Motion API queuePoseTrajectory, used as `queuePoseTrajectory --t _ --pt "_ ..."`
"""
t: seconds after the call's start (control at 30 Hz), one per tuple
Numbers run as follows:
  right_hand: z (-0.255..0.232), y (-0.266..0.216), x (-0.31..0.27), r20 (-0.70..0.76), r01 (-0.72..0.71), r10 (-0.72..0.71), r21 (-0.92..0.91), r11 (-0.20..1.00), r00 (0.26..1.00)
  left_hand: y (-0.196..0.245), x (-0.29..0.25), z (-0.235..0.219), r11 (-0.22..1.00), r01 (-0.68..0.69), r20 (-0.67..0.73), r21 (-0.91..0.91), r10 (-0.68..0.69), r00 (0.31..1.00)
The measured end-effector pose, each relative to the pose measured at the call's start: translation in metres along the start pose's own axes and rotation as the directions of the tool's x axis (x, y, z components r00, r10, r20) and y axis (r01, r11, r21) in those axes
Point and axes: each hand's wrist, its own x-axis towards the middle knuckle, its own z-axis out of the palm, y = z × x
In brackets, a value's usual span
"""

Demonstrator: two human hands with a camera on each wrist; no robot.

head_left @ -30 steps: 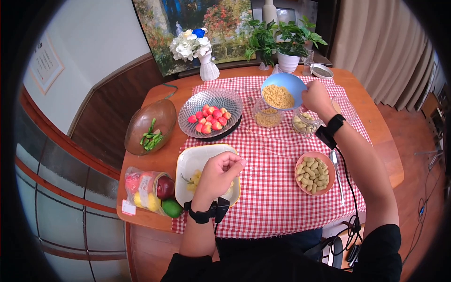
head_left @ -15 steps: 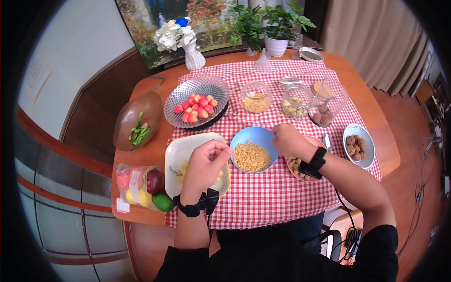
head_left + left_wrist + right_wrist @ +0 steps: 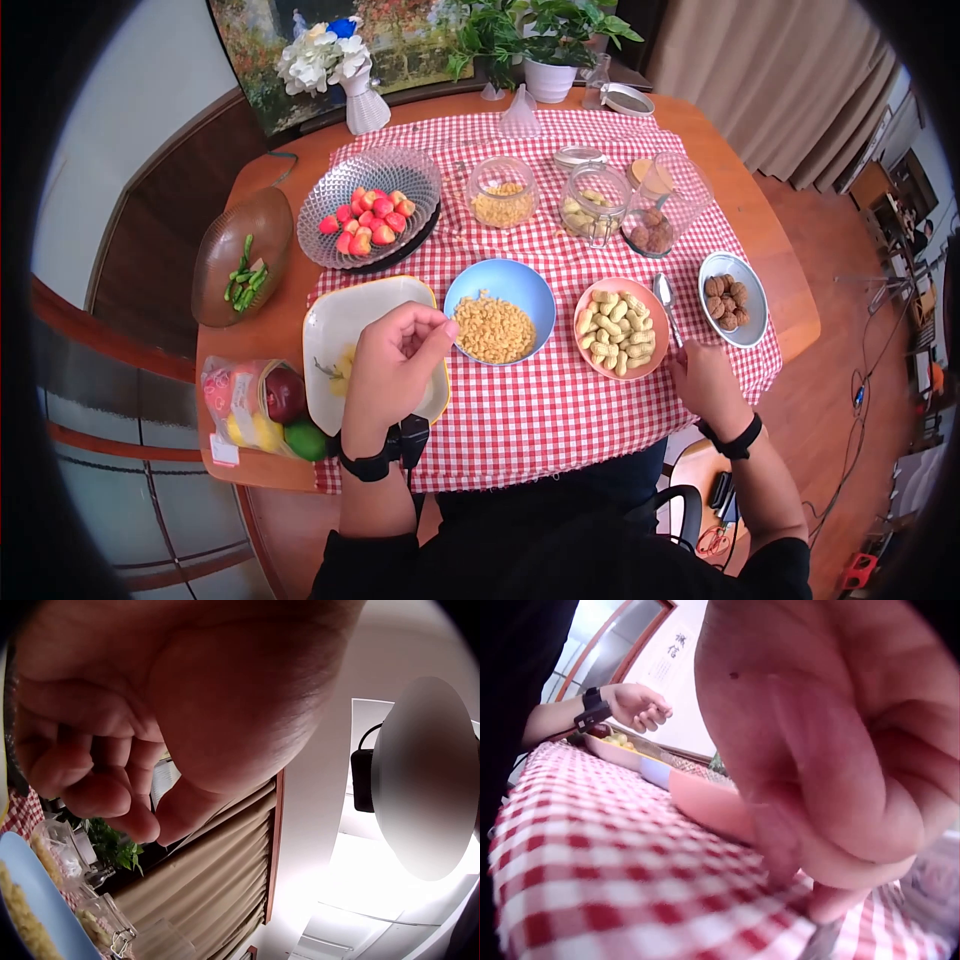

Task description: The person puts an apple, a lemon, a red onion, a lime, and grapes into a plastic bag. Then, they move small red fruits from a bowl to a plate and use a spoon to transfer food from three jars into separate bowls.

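Observation:
In the head view my left hand (image 3: 392, 365) hovers over the white, yellow-rimmed dish (image 3: 322, 300), fingers loosely curled and holding nothing. Its fingertips are close to the blue bowl (image 3: 538, 290), which holds small yellow pieces (image 3: 495, 330). My right hand (image 3: 712, 385) is at the front right, its fingers pinching the handle end of a metal spoon (image 3: 664, 292). The right wrist view shows the spoon handle (image 3: 821, 941) between thumb and finger, low over the cloth. Left of the spoon stands a pink bowl (image 3: 580, 350) of unshelled peanuts (image 3: 618, 330).
A pale oval bowl (image 3: 755, 325) of walnuts (image 3: 726, 302) stands at the right. Glass jars (image 3: 505, 180) line the back, near a clear funnel (image 3: 520, 118). At the left are a glass bowl (image 3: 320, 190) of red fruit, a brown bowl (image 3: 215, 270) and bagged fruit (image 3: 255, 400).
My right hand brought the blue bowl down from above the jar to the tablecloth, let go, and moved right to the spoon. The head view has shifted right; my left hand stays over the dish.

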Motion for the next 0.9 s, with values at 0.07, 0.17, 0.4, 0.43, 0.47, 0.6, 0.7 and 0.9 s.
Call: queuePoseTrajectory --t 0.07,0.17,0.4,0.43,0.47,0.6,0.7,0.9 --pt "0.006 0.003 -0.005 0.004 -0.02 0.02 0.036 0.999 1.0 0.0 0.001 0.001 1.0 0.006 0.007 -0.011 -0.005 1.0" --pt "0.003 0.004 -0.007 -0.034 -0.105 0.108 0.065 0.992 0.994 -0.002 0.003 0.002 1.0 -0.007 0.012 -0.015 0.007 1.0" --pt "0.008 0.03 -0.015 -0.017 -0.137 0.139 0.067 0.988 0.99 -0.007 0.008 0.0 1.0 -0.011 0.027 -0.002 0.011 1.0" --pt "0.004 0.03 -0.015 -0.01 -0.134 0.135 0.069 0.989 0.991 -0.008 0.008 0.001 1.0 -0.01 0.042 0.003 0.01 0.999" --pt "0.0 0.029 -0.016 0.034 -0.15 0.148 0.075 0.986 0.988 -0.007 0.009 0.001 1.0 -0.01 0.046 0.003 0.01 0.999" --pt "-0.018 0.021 -0.019 0.114 -0.124 0.108 0.144 0.982 0.988 -0.013 0.013 -0.001 1.0 -0.013 0.036 0.002 0.012 0.999" --pt "-0.028 0.02 -0.025 0.071 -0.02 0.01 0.148 0.989 0.997 -0.015 0.015 -0.002 0.999 -0.02 0.002 -0.03 0.02 1.0" --pt "-0.065 0.002 -0.037 -0.118 -0.002 0.025 0.191 0.982 0.993 -0.008 0.015 -0.005 0.995 -0.012 -0.024 -0.102 0.01 1.0"
